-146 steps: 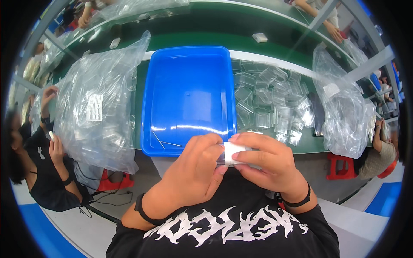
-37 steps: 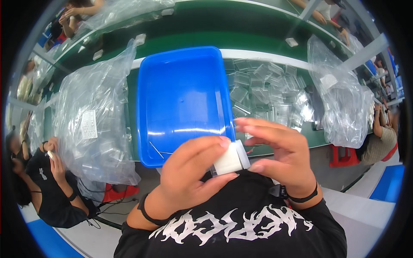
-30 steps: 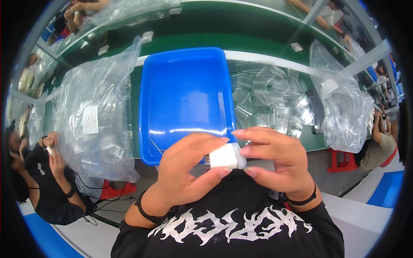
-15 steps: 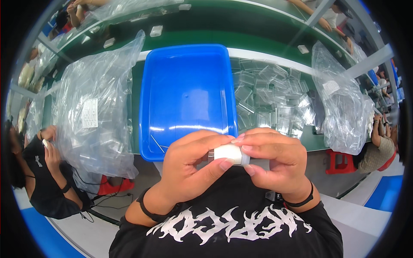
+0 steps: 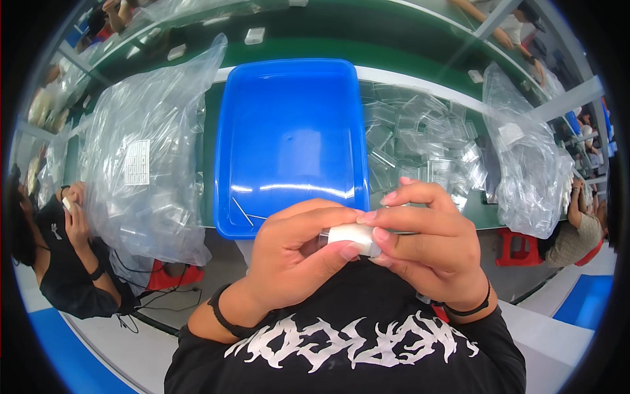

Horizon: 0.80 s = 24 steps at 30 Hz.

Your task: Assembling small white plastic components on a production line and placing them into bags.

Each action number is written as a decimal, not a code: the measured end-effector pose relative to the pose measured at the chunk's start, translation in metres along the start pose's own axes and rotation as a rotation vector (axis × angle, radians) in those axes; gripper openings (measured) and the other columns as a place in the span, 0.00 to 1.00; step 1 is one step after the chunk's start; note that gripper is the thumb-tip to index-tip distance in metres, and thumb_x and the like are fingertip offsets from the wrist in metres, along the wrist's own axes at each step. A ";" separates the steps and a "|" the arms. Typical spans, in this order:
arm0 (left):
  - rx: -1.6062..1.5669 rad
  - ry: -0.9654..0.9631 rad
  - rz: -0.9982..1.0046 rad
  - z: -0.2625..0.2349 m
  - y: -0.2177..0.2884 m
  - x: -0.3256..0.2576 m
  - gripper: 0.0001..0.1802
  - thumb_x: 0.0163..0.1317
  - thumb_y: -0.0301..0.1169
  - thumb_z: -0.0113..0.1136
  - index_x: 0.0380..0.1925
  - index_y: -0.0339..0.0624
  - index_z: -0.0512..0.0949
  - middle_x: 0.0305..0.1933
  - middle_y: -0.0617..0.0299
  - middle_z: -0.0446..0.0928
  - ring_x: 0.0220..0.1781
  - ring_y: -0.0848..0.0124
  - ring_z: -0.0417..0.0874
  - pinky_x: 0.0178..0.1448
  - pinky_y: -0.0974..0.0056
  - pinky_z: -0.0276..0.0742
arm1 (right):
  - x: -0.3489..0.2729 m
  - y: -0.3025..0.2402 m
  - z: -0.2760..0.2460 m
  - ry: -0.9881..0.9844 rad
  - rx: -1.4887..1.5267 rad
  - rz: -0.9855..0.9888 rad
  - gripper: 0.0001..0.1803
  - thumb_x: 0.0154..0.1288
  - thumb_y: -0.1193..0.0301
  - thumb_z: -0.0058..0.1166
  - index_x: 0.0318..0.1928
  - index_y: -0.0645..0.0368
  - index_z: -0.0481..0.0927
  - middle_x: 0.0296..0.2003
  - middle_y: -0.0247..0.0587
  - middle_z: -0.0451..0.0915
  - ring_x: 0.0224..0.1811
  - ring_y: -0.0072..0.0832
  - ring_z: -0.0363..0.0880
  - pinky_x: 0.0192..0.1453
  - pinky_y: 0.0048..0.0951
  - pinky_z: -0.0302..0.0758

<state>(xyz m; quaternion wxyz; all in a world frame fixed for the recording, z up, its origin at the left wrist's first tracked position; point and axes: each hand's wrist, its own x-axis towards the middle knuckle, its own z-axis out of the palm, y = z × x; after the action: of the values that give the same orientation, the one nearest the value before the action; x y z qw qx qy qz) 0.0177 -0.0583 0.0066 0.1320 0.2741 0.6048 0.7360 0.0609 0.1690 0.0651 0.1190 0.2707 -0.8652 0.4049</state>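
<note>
One small white block, smooth-faced and with clear plastic at its left end, lies between the hands, near the tray's closest edge. The left hand pinches it between thumb and forefinger; the right hand grips its right end with thumb and fingertips. Beyond stands a glossy, round-cornered blue plastic tray containing thin straight rods. Rectangular transparent plastic pieces overlap alongside; crinkled film bags flank both.
</note>
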 end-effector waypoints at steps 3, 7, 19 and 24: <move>-0.036 -0.007 -0.040 0.003 0.000 0.000 0.15 0.66 0.25 0.70 0.51 0.31 0.84 0.47 0.53 0.84 0.43 0.72 0.84 0.43 0.71 0.78 | 0.000 -0.004 0.000 -0.009 -0.132 -0.041 0.14 0.52 0.73 0.76 0.41 0.55 0.90 0.50 0.36 0.88 0.52 0.39 0.85 0.67 0.47 0.74; 0.030 -0.018 -0.026 0.001 0.003 -0.001 0.14 0.66 0.25 0.70 0.50 0.31 0.84 0.47 0.54 0.84 0.44 0.73 0.84 0.43 0.70 0.78 | 0.002 -0.007 0.004 -0.002 -0.092 -0.002 0.14 0.52 0.73 0.76 0.41 0.55 0.90 0.50 0.34 0.89 0.55 0.36 0.85 0.68 0.48 0.74; 0.737 0.169 0.627 0.010 0.020 0.010 0.37 0.49 0.24 0.83 0.60 0.39 0.76 0.62 0.40 0.75 0.52 0.56 0.86 0.49 0.60 0.87 | -0.006 0.002 0.008 0.361 0.131 0.007 0.28 0.49 0.67 0.83 0.51 0.60 0.86 0.47 0.48 0.81 0.47 0.31 0.83 0.46 0.31 0.85; 0.688 0.229 0.710 0.017 0.001 0.013 0.42 0.48 0.24 0.84 0.64 0.43 0.72 0.63 0.34 0.74 0.52 0.57 0.87 0.46 0.61 0.89 | -0.001 0.000 0.031 0.299 0.297 0.068 0.38 0.45 0.66 0.85 0.57 0.64 0.81 0.48 0.48 0.82 0.44 0.30 0.83 0.43 0.27 0.85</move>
<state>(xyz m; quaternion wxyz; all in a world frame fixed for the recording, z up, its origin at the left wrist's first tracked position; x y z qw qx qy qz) 0.0164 -0.0381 0.0127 -0.2915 0.4078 0.6922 0.5191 0.0624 0.1454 0.0450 0.1912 0.1926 -0.7774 0.5674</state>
